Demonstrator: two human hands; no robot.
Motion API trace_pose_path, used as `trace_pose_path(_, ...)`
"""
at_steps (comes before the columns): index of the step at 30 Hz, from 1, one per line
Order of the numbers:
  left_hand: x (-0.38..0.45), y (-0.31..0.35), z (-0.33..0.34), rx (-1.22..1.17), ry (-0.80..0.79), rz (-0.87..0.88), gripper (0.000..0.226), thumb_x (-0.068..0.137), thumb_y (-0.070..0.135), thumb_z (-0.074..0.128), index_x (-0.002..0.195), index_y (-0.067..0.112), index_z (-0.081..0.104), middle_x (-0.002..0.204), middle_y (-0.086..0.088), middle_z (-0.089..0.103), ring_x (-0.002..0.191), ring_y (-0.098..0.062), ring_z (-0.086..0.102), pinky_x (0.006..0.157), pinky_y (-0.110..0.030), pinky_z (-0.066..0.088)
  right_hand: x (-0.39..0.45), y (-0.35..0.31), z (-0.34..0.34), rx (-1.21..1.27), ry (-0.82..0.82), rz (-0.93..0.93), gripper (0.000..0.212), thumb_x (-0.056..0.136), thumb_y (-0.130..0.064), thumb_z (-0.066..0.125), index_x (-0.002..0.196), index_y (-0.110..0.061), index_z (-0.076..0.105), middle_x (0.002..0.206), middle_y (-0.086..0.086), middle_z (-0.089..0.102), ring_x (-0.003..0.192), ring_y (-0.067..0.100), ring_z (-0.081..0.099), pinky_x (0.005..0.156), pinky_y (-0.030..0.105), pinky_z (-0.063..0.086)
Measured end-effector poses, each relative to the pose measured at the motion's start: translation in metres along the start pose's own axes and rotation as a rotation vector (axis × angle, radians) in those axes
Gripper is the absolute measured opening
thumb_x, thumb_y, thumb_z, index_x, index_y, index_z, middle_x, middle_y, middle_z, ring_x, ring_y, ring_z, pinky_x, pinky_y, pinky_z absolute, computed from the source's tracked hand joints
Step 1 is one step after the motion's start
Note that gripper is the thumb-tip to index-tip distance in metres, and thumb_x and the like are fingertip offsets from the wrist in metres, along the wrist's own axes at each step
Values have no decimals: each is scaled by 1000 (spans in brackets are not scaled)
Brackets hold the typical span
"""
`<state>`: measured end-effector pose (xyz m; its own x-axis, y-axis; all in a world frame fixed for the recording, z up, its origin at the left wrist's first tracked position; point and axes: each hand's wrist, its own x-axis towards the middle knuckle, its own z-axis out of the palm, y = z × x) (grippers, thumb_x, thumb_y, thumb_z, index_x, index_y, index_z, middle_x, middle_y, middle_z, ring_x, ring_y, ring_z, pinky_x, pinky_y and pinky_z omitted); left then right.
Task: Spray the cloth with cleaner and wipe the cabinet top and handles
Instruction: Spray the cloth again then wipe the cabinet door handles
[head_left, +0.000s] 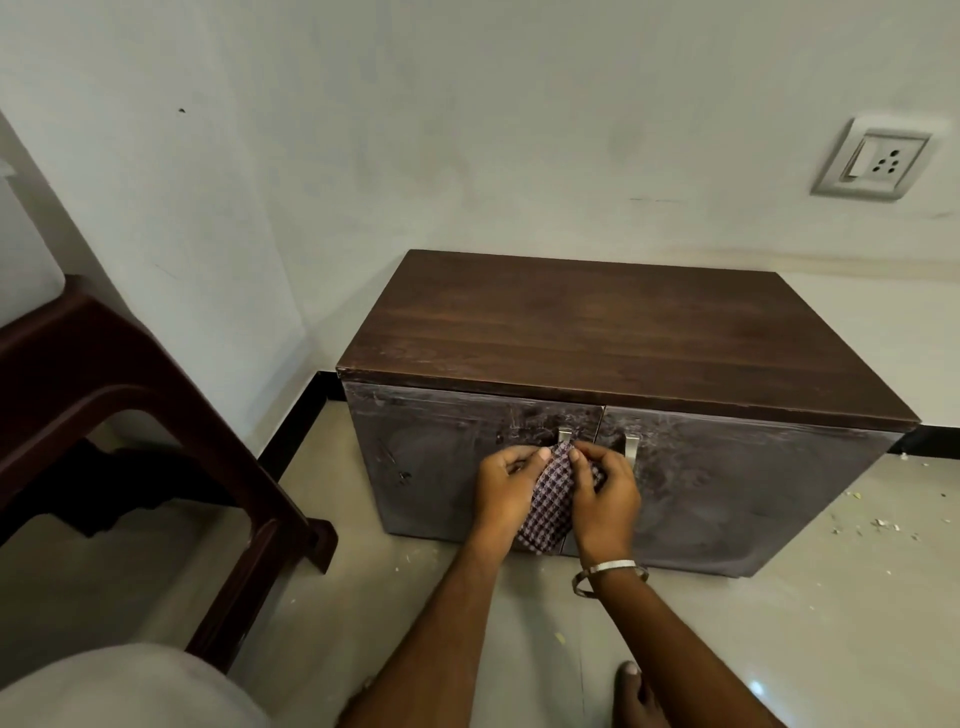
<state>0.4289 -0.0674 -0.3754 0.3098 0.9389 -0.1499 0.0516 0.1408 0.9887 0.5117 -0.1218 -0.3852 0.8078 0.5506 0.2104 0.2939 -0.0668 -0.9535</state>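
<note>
A low dark wooden cabinet (623, 332) stands against the wall, with two doors and two metal handles. The checked cloth (550, 499) is wrapped over the left handle (564, 434), only whose top shows. My left hand (506, 488) and my right hand (605, 493) both pinch the cloth around that handle, fingers curled. The right handle (631, 447) is bare, just right of my right hand. No spray bottle is in view.
A dark brown plastic chair (156, 441) stands at the left, close to the cabinet. A wall socket (872, 163) is up at the right. Crumbs of debris (878, 525) lie on the tiled floor at the right. My foot (634, 696) shows at the bottom.
</note>
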Motion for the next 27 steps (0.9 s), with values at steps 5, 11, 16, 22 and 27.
trace_pose_path(5,3,-1,3,-50,10,-31,17,88,19,67,99,8,72,92,-2,73,89,-13,68,76,-19,54,3,5,2,59,-12,69,9,91,-17,63,98,-14,68,100,2,68,98,19,63,88,35,52)
trace_pose_path(11,1,-8,1,13,-26,-63,19,90,18,63,104,6,71,98,-6,72,85,-10,67,73,-17,53,-2,14,2,30,-44,111,11,93,-11,58,98,-11,68,103,9,67,100,23,61,90,39,51)
trace_pose_path(16,3,-8,3,57,-14,-87,20,89,8,63,106,1,70,103,-12,71,88,-15,65,75,-18,51,3,13,3,38,-58,240,15,95,-9,55,99,-4,68,105,15,68,99,24,61,88,34,49)
trace_pose_path(22,5,0,0,-35,-10,-90,19,88,8,65,105,3,70,98,-9,72,83,-11,67,69,-13,52,3,7,4,8,-8,182,16,94,-17,57,103,-8,68,107,12,67,100,22,60,86,32,49)
trace_pose_path(27,5,-2,1,-73,1,-80,18,88,11,66,103,4,71,97,-8,73,84,-10,68,71,-15,54,1,7,5,12,14,145,13,94,-18,58,101,-12,68,108,9,65,99,18,59,85,30,48)
